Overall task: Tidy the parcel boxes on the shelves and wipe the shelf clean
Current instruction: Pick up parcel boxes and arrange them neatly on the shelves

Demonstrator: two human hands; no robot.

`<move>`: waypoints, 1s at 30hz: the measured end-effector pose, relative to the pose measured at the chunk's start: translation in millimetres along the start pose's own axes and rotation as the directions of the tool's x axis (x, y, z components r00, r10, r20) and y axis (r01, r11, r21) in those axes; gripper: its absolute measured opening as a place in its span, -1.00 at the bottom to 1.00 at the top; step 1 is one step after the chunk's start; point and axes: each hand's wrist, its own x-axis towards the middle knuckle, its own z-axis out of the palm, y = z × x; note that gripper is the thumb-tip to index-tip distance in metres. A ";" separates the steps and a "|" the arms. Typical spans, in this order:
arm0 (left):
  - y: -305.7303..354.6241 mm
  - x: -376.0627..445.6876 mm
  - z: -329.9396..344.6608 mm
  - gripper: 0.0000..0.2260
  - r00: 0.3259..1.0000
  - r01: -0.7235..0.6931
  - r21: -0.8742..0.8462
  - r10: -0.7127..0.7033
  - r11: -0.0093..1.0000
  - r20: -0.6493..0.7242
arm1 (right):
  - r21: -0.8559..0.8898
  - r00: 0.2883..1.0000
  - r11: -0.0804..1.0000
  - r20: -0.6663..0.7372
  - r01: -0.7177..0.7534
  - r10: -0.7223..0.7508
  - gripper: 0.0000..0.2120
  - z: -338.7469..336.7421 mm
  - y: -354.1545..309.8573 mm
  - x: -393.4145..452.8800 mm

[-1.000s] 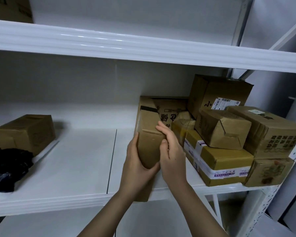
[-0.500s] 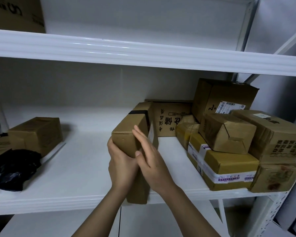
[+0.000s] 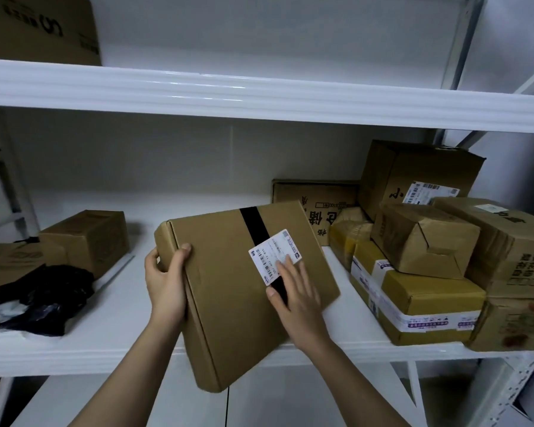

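A flat brown parcel box (image 3: 228, 291) with a black tape strip and a white shipping label lies tilted over the front edge of the white middle shelf (image 3: 121, 349), its broad face towards me. My left hand (image 3: 166, 280) grips its left edge, thumb on top. My right hand (image 3: 296, 298) rests flat on the broad face, fingers on the label. A pile of several brown parcel boxes (image 3: 423, 241) fills the shelf's right end.
A small brown box (image 3: 90, 238) and a crumpled black plastic bag (image 3: 37, 297) lie at the shelf's left end. A large carton (image 3: 40, 29) stands on the upper shelf (image 3: 259, 94). A white upright (image 3: 463, 41) rises at the right.
The flat box came away from the pile on the right, moved left and turned from edge-on to broad face towards me. My right hand shifted onto its face.
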 end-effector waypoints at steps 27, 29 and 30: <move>32.6 40.9 -30.0 -0.58 0.855 0.342 0.000 -0.311 0.940 0.416 | 0.740 0.842 0.412 0.406 -0.531 0.357 -0.43 -88.4 78.9 17.4; 36.4 40.2 -25.3 -0.64 0.866 0.298 0.020 -0.279 0.954 0.416 | 0.781 0.838 0.339 0.403 -0.525 0.369 -0.48 -85.4 80.8 15.2; 37.6 40.5 -22.8 -0.67 0.877 0.262 0.037 -0.254 0.964 0.408 | 0.793 0.835 0.315 0.399 -0.521 0.378 -0.46 -84.0 80.3 13.9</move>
